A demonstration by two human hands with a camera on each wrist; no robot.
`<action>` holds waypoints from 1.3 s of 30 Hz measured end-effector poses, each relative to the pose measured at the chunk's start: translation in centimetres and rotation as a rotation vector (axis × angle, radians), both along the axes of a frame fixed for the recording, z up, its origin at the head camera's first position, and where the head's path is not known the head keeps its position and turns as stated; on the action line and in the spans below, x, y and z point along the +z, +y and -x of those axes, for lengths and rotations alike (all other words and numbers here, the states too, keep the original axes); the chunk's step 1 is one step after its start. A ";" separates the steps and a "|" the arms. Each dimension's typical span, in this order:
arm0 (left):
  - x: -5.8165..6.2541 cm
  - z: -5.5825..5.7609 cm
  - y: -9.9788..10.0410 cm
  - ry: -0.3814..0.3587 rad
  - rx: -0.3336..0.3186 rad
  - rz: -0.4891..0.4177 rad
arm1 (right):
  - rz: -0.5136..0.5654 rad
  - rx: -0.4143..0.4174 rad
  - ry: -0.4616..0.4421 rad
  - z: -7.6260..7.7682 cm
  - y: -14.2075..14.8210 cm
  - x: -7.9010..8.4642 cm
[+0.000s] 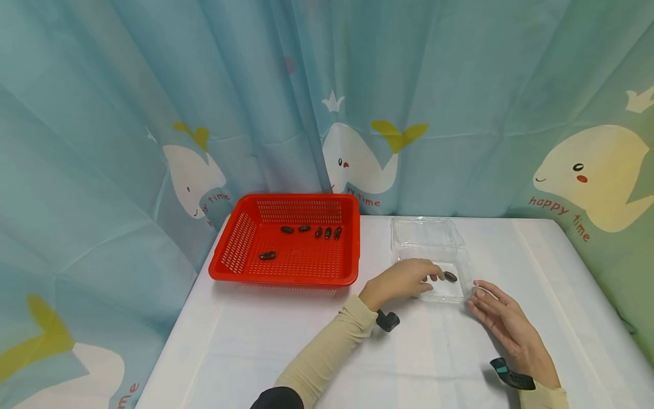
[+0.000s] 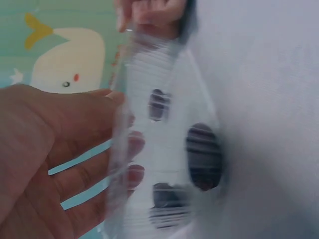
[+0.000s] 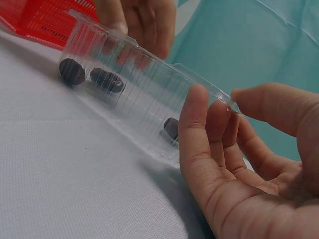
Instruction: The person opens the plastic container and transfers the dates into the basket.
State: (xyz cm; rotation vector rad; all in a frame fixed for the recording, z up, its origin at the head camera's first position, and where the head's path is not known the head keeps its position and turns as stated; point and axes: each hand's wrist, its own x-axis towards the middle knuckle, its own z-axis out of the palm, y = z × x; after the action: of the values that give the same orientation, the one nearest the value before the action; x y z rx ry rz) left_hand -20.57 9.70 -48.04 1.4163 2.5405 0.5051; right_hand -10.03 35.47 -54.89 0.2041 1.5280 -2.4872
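Note:
A clear plastic clamshell box (image 1: 445, 294) stands on the right side of the table, its lid (image 1: 424, 233) folded back. In it lie dark oval pieces, date-like in look; the head view shows one dark piece (image 1: 451, 276), and both wrist views show three through the wall. My left hand (image 1: 406, 278) reaches into the box from the left, fingers spread and slightly bent; I see nothing between them. Its fingertips (image 2: 135, 144) show through the plastic in the left wrist view. My right hand (image 1: 506, 321) pinches the box's rim at the near right corner.
A red slotted basket (image 1: 225, 250) stands at the back left, with several dark pieces (image 1: 267, 255) scattered on its floor. A white cloth covers the table (image 1: 286, 341). Blue-green curtains (image 1: 475, 113) with whale prints hang close behind and beside it.

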 end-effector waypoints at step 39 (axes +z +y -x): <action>-2.9 1.3 4.5 0.049 0.021 0.039 | -0.003 -0.008 0.008 0.0 -0.1 -0.1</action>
State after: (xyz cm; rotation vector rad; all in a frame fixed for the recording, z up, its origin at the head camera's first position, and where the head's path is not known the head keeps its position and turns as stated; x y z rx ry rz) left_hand -21.88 14.23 -50.93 1.4067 2.5910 0.4275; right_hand -9.99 35.39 -55.01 0.2015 1.5368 -2.4952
